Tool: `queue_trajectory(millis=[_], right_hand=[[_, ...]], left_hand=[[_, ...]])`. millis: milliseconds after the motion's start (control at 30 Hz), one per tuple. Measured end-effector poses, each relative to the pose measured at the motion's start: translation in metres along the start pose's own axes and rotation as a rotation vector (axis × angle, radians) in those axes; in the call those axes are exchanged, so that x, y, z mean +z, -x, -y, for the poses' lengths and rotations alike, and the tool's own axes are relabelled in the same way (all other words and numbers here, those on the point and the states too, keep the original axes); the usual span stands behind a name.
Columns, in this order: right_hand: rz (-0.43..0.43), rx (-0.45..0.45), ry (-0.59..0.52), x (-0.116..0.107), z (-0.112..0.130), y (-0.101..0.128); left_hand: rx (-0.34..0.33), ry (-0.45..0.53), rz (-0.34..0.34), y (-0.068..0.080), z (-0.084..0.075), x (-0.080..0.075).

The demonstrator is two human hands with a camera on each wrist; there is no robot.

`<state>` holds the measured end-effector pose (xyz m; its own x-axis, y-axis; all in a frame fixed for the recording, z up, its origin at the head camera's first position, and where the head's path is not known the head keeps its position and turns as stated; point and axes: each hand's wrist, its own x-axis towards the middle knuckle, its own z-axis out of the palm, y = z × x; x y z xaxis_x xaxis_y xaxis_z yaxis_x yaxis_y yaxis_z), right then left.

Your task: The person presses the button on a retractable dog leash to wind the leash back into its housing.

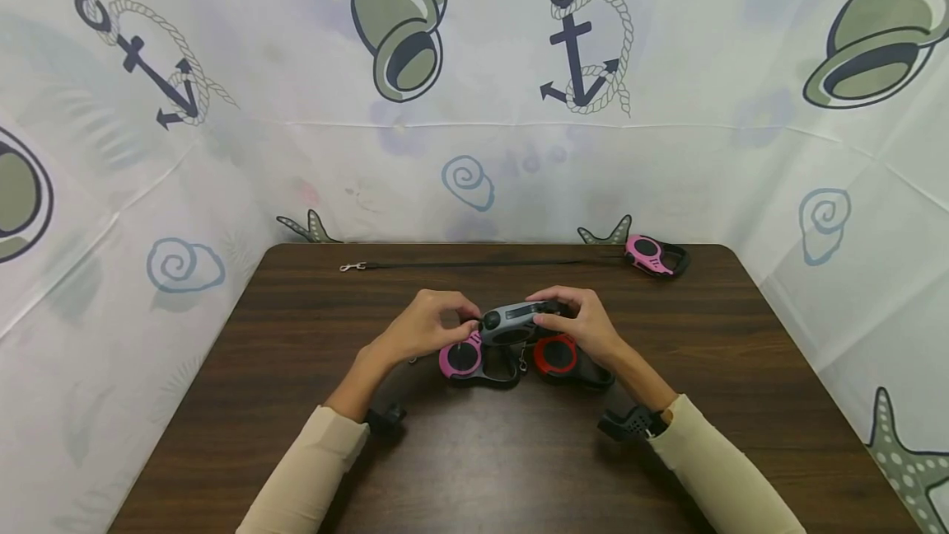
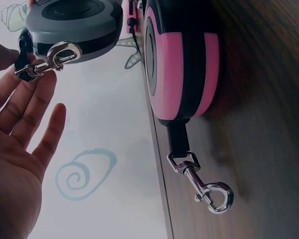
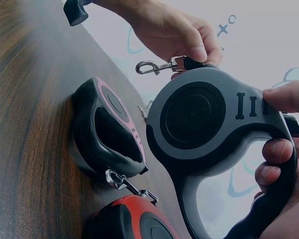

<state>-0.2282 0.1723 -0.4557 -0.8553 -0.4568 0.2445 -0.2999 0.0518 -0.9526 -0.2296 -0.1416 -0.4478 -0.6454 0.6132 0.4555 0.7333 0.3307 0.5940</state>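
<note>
A grey retractable leash (image 1: 511, 321) is held just above the dark wooden table (image 1: 741, 402). My right hand (image 1: 586, 324) grips its handle, fingers curled through the loop (image 3: 274, 149) and thumb on top. My left hand (image 1: 437, 324) pinches the short black strap beside its metal clip (image 3: 154, 67), which also shows in the left wrist view (image 2: 52, 59). Under the grey leash (image 3: 204, 119) a pink leash (image 1: 461, 358) lies on the table with its clip (image 2: 204, 186) out. A red leash (image 1: 556, 354) lies to the right of it.
A second pink leash (image 1: 652, 255) lies at the back right corner. Its black strap (image 1: 482, 264) runs along the far edge to a metal clip (image 1: 352, 267). Printed cloth walls close in three sides of the table.
</note>
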Motion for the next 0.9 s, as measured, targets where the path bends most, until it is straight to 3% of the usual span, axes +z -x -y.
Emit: queue_trajectory(millis=[167, 533, 900], right_hand=[[-0.017, -0.002, 0.002, 0.0015, 0.0001, 0.0004], [-0.036, -0.001, -0.005, 0.0022, 0.0004, -0.0012], [-0.055, 0.001, -0.012, 0.0003, 0.0023, -0.0059]], left_hand=[[-0.002, 0.027, -0.012, -0.0007, 0.0010, 0.0030], [-0.082, 0.033, -0.014, -0.0022, -0.0004, 0.0059], [-0.081, 0.027, -0.032, -0.0048, 0.0009, 0.0071]])
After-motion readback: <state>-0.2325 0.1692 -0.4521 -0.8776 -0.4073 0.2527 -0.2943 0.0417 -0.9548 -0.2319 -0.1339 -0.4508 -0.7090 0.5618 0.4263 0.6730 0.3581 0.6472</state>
